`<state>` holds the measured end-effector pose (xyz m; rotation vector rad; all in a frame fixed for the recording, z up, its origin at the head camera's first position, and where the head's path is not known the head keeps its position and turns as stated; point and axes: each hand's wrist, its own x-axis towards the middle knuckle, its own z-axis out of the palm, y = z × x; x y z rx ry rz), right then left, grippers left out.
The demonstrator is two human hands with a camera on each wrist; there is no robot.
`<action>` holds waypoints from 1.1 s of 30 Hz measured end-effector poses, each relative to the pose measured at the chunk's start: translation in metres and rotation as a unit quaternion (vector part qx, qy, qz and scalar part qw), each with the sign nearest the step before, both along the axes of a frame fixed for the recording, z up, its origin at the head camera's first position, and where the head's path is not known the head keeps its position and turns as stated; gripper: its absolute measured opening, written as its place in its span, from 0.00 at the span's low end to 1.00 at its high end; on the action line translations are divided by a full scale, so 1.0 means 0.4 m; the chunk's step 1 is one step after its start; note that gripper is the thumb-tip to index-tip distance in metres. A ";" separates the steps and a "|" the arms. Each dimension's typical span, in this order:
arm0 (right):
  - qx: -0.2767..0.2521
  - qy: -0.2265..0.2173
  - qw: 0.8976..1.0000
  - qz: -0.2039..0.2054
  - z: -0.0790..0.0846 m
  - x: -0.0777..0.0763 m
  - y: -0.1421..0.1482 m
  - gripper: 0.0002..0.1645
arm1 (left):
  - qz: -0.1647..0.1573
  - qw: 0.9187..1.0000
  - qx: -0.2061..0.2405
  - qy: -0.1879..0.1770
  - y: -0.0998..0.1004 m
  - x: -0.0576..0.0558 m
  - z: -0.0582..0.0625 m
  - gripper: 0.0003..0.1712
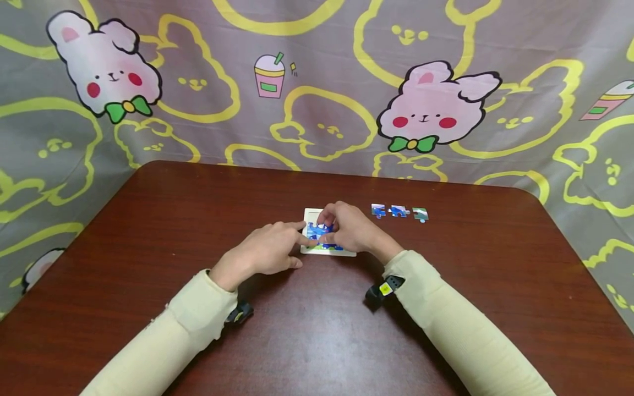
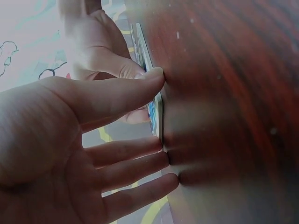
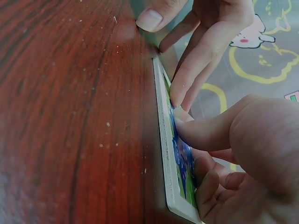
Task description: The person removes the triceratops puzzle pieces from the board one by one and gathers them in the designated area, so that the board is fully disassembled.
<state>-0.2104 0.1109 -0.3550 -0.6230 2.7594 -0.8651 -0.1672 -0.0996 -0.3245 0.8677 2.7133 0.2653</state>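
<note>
A small jigsaw puzzle in a white tray (image 1: 348, 253) lies on the table, with blue and green pieces (image 1: 317, 232) inside. My left hand (image 1: 269, 247) comes in from the left with extended fingers. Its index and middle fingers reach over the tray's left side, fingertips at the pieces, while the thumb stays near the tabletop. From the right, my right hand (image 1: 349, 228) bends over the tray. Its thumb and curled fingers pinch a puzzle piece (image 3: 183, 156) low against the puzzle, much of it hidden by the fingers. In the left wrist view the tray (image 2: 159, 119) appears edge-on behind my left thumb.
Three loose puzzle pieces, a left one (image 1: 378, 210), a middle one (image 1: 398, 211) and a right one (image 1: 420, 214), lie in a row right of the tray. The dark red-brown wooden table (image 1: 317, 330) ends at a patterned cloth (image 1: 327, 82) behind it.
</note>
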 end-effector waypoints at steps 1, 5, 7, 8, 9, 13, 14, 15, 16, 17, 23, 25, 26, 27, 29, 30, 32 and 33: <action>0.000 0.001 1.000 0.001 -0.001 -0.001 0.001 0.17 | 0.000 1.000 0.000 0.001 0.000 0.000 0.000 0.28; -0.002 0.004 1.000 0.003 -0.002 -0.001 0.001 0.17 | -0.002 1.000 0.003 0.001 0.000 -0.002 -0.003 0.28; -0.004 0.004 1.000 0.002 -0.003 -0.002 0.001 0.17 | -0.004 1.000 0.006 0.002 0.000 -0.003 -0.003 0.28; -0.005 0.002 1.000 0.000 -0.002 -0.002 0.000 0.18 | -0.005 1.000 0.008 0.001 0.000 -0.003 -0.004 0.29; -0.007 0.002 1.000 0.000 -0.002 -0.002 0.000 0.18 | -0.006 1.000 0.009 0.002 0.000 -0.004 -0.004 0.29; -0.020 -0.003 1.000 -0.004 0.000 0.000 0.000 0.20 | -0.006 1.000 0.009 -0.001 0.000 -0.005 -0.005 0.29; -0.024 -0.004 1.000 -0.003 0.000 0.001 0.000 0.20 | -0.004 1.000 0.008 -0.003 0.000 -0.005 -0.006 0.29; -0.028 -0.004 1.000 -0.003 -0.001 0.001 0.000 0.20 | -0.004 1.000 0.007 -0.004 0.000 -0.005 -0.006 0.28; -0.031 -0.005 1.000 -0.004 -0.001 0.001 0.001 0.20 | -0.003 1.000 0.007 -0.005 0.001 -0.005 -0.006 0.28; -0.033 -0.005 0.999 -0.004 -0.001 0.001 0.001 0.20 | -0.003 1.000 0.006 -0.006 0.001 -0.005 -0.006 0.28; -0.038 -0.001 0.999 -0.001 0.000 0.000 0.008 0.20 | 0.000 1.000 0.003 -0.006 0.003 -0.007 -0.001 0.29; -0.041 0.000 0.999 0.001 0.000 -0.001 0.012 0.20 | -0.001 1.000 0.003 -0.006 0.004 -0.008 0.000 0.29; -0.043 0.000 0.999 0.001 0.000 -0.002 0.013 0.20 | -0.002 1.000 0.003 -0.006 0.005 -0.009 -0.001 0.29; -0.045 -0.001 0.999 0.001 0.000 -0.003 0.013 0.20 | -0.003 1.000 0.003 -0.006 0.005 -0.009 -0.001 0.29; -0.049 -0.005 0.999 0.000 -0.001 -0.005 0.013 0.20 | -0.004 1.000 0.001 -0.004 0.006 -0.008 -0.001 0.29; -0.051 -0.008 0.999 0.000 -0.001 -0.006 0.012 0.20 | -0.005 1.000 0.000 -0.002 0.006 -0.008 -0.002 0.29; -0.053 -0.014 0.999 -0.003 0.001 -0.007 0.010 0.20 | -0.003 1.000 -0.001 -0.001 0.005 -0.007 -0.003 0.29; -0.053 -0.018 0.998 -0.004 0.002 -0.007 0.009 0.20 | -0.002 1.000 -0.001 -0.002 0.005 -0.007 -0.003 0.29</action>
